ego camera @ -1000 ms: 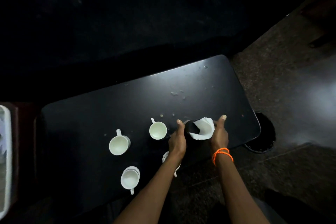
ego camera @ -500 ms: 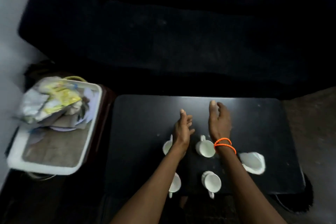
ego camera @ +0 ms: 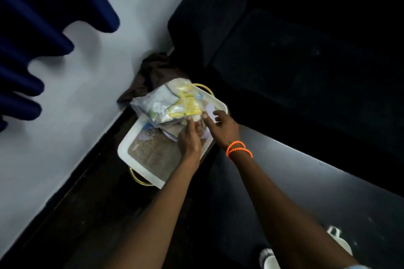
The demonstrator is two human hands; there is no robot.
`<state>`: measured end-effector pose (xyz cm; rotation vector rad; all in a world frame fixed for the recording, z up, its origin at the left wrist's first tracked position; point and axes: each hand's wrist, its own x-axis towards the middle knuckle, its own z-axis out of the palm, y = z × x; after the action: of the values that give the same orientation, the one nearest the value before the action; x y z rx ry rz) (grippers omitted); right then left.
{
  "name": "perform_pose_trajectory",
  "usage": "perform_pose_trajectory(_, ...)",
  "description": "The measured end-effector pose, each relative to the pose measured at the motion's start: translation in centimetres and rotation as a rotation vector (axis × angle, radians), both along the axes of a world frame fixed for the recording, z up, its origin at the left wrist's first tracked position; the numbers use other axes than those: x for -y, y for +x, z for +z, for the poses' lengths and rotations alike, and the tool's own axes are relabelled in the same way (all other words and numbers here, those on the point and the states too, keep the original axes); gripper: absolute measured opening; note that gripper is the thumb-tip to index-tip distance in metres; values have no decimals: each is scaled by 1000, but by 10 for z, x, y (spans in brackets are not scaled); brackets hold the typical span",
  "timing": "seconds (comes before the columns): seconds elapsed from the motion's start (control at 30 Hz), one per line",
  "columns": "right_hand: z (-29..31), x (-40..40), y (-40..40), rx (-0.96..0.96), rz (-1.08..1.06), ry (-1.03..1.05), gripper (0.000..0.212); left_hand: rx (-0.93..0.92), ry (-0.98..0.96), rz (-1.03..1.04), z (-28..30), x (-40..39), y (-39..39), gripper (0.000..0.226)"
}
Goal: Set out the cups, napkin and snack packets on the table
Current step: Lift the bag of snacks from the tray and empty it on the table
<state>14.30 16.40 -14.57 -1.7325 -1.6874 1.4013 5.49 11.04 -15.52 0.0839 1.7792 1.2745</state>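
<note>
A heap of clear and yellow snack packets (ego camera: 172, 102) lies at the far end of a white tray (ego camera: 135, 162). My left hand (ego camera: 189, 140) reaches over the tray, and its fingertips touch the near edge of the heap; I cannot make out a grip. My right hand (ego camera: 223, 129), with orange bands on the wrist, hovers just right of it with fingers spread by the packets. Two white cups (ego camera: 341, 244) (ego camera: 267, 256) show partly at the bottom right on the black table (ego camera: 306, 181). The napkin is out of view.
The tray rests on a dark stand with yellow wire loops (ego camera: 140, 179) left of the table. A brown cloth (ego camera: 153, 72) lies behind it against the pale wall. A dark sofa (ego camera: 284, 50) runs along the table's far side. Blue curtain folds (ego camera: 32, 28) hang at upper left.
My view swung left from the table to the tray. Both hands left the napkin holder and cups and moved over to the snack packets on the tray.
</note>
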Motion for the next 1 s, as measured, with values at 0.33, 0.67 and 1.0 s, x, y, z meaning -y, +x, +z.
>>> perform_pose_trajectory(0.33,-32,-30,-107,-429,-492,-634,98,-6,-217,416,1,10,-126,85)
perform_pose_trajectory(0.67,-18,-32,-109,-416,-360,-684,51,114,-51,257,-2,-20,-151,63)
perform_pose_trajectory(1.0,19,-29,-71,-1057,-324,-952,64,-367,258,-38,14,24,-78,59)
